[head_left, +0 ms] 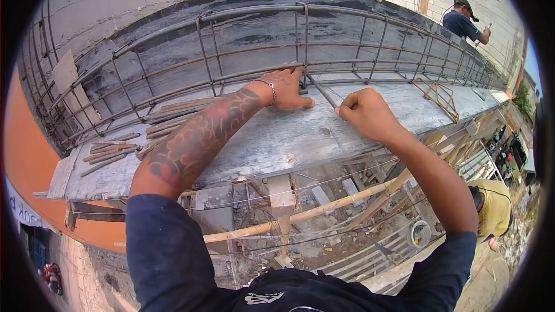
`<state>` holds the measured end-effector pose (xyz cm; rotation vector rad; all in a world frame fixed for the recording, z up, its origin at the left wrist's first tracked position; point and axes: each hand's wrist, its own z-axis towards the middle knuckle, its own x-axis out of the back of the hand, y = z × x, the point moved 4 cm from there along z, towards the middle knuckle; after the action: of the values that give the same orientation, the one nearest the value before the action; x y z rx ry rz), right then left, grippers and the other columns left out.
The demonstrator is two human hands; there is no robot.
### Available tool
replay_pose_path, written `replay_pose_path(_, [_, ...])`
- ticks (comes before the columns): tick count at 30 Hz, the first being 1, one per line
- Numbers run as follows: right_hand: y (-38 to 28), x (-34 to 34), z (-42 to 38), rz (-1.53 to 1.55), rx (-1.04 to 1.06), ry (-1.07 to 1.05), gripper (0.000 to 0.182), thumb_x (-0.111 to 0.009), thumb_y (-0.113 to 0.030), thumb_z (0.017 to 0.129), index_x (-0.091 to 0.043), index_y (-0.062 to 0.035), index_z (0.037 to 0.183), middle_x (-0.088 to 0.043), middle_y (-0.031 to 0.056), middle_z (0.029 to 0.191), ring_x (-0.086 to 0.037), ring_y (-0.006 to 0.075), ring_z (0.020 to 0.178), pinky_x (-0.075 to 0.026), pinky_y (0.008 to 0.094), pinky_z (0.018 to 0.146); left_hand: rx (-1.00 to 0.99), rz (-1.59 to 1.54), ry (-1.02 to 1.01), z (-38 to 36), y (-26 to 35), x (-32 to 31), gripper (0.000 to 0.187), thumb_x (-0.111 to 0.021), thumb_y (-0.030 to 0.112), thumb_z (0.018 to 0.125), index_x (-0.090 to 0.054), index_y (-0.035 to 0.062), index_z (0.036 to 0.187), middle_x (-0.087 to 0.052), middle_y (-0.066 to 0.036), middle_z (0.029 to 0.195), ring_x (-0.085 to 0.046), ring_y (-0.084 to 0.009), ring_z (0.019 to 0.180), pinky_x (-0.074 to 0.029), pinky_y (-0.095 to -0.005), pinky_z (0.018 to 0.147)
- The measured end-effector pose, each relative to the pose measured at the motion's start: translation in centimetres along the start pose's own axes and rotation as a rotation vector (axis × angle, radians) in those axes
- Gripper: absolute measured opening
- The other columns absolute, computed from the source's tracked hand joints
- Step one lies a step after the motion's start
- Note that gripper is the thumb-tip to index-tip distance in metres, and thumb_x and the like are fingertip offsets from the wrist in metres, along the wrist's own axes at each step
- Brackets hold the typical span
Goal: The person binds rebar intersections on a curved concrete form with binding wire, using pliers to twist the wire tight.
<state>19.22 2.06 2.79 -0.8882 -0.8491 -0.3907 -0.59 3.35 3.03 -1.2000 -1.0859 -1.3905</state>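
A long cage of steel reinforcing bars [248, 70] runs along a grey board platform [243, 164]. My left hand [287, 89] lies against the cage's lower bar, fingers stretched out and thumb apart on the board side. Pinched between the thumb and fingers of my right hand [370, 117] is the near end of a short steel rod [324, 92]. The rod slants from the cage, close to an upright stirrup, down towards me. Left of my left forearm, several loose short rods [115, 149] lie on the boards.
A bent wire stirrup [437, 99] rests on the platform at right. Below its edge are bamboo poles [312, 212], rubble and a white bucket [419, 234]. One person [459, 23] stands beyond the cage; another in yellow [491, 208] is below right.
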Motion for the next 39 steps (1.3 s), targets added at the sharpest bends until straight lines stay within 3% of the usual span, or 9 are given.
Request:
replay_pose_path(3, [-0.2, 0.5, 0.2, 0.023, -0.017, -0.024, 0.027, -0.069, -0.02, 0.079, -0.07, 0.0061, 0.083, -0.065, 0.0201, 0.069, -0.062, 0.0258, 0.062, -0.048, 0.0356, 0.063, -0.151, 0.067, 0.01, 1.2, -0.6, -0.4, 0.098, -0.054, 0.061, 0.079, -0.024, -0.0062, 0.143, -0.032, -0.029, 0.143, -0.03, -0.0387, 0.136, -0.028, -0.0397, 0.112])
replay_pose_path(5, [-0.4, 0.3, 0.5, 0.058, -0.03, -0.04, 0.027, -0.069, -0.021, 0.079, -0.07, 0.0061, 0.084, -0.065, 0.0192, 0.069, -0.061, 0.0239, 0.061, -0.048, 0.035, 0.063, -0.225, 0.002, -0.046, 1.9, -1.0, -0.8, 0.098, -0.053, 0.064, 0.079, -0.025, -0.0036, 0.143, -0.032, -0.028, 0.144, -0.028, -0.038, 0.137, -0.028, -0.0397, 0.112])
replay_pose_path(9, [-0.7, -0.1, 0.5, 0.082, 0.003, -0.046, 0.027, -0.07, -0.021, 0.08, -0.07, 0.0059, 0.084, -0.065, 0.0179, 0.068, -0.06, 0.0205, 0.062, -0.047, 0.0346, 0.063, -0.184, -0.047, -0.124, 1.7, -1.4, -0.6, 0.098, -0.053, 0.067, 0.078, -0.026, -0.0003, 0.144, -0.029, -0.026, 0.146, -0.026, -0.0375, 0.137, -0.026, -0.0405, 0.113])
replay_pose_path(11, [-0.9, -0.3, 0.6, 0.106, -0.018, -0.064, 0.028, -0.07, -0.022, 0.08, -0.07, 0.0061, 0.085, -0.066, 0.0179, 0.069, -0.06, 0.021, 0.062, -0.048, 0.0346, 0.064, -0.239, -0.038, -0.022, 1.4, -1.4, -0.6, 0.098, -0.052, 0.069, 0.077, -0.026, 0.0033, 0.144, -0.026, -0.025, 0.148, -0.025, -0.0368, 0.138, -0.025, -0.0415, 0.114])
replay_pose_path(19, [-2.7, -0.1, 0.2, 0.064, 0.061, -0.082, 0.037, -0.067, -0.029, 0.082, -0.069, 0.0074, 0.084, -0.065, 0.0162, 0.068, -0.06, 0.0197, 0.063, -0.048, 0.0331, 0.065, -0.211, -0.022, -0.084, 1.9, -1.9, -0.9, 0.101, -0.053, 0.07, 0.075, -0.027, 0.001, 0.144, -0.028, -0.024, 0.147, -0.028, -0.0366, 0.137, -0.027, -0.0428, 0.113])
replay_pose_path(24, [-1.4, 4.2, -1.4, 0.045, -0.029, 0.099, 0.043, -0.063, -0.035, 0.086, -0.068, 0.0075, 0.086, -0.062, 0.0105, 0.066, -0.055, 0.0147, 0.062, -0.044, 0.0307, 0.059, -0.212, -0.012, -0.126, 2.1, -1.5, -0.7, 0.101, -0.051, 0.071, 0.077, -0.025, -0.0002, 0.144, -0.027, -0.026, 0.147, -0.026, -0.0369, 0.138, -0.026, -0.0425, 0.113])
replay_pose_path(31, [0.7, 9.1, -6.2, 0.073, -0.145, 0.242, 0.04, -0.064, -0.035, 0.086, -0.068, 0.0041, 0.081, -0.058, 0.0024, 0.065, -0.043, 0.0052, 0.057, -0.034, 0.0243, 0.052, -0.189, -0.005, -0.185, 2.0, -1.3, -0.5, 0.101, -0.049, 0.068, 0.08, -0.016, -0.0014, 0.146, -0.022, -0.027, 0.149, -0.02, -0.0362, 0.14, -0.021, -0.0407, 0.115])
replay_pose_path(36, [0.9, 10.4, -9.5, 0.132, -0.173, 0.303, 0.035, -0.066, -0.031, 0.086, -0.068, 0.0039, 0.087, -0.061, 0.0016, 0.068, -0.045, 0.005, 0.058, -0.036, 0.0226, 0.054, -0.199, -0.035, -0.239, 2.4, -2.0, -0.3, 0.09, -0.046, 0.058, 0.087, -0.011, 0.0024, 0.148, -0.015, -0.024, 0.152, -0.013, -0.034, 0.142, -0.017, -0.0408, 0.117])
replay_pose_path(39, [1.1, 10.5, -10.8, 0.112, -0.191, 0.307, 0.03, -0.065, -0.025, 0.087, -0.067, 0.0051, 0.087, -0.061, 0.0027, 0.068, -0.051, 0.006, 0.062, -0.04, 0.0219, 0.057, -0.189, 0.033, -0.287, 2.3, -2.1, -1.0, 0.081, -0.04, 0.052, 0.091, -0.002, 0.0108, 0.15, -0.003, -0.015, 0.156, 0.0, -0.0291, 0.144, -0.01, -0.0411, 0.118])
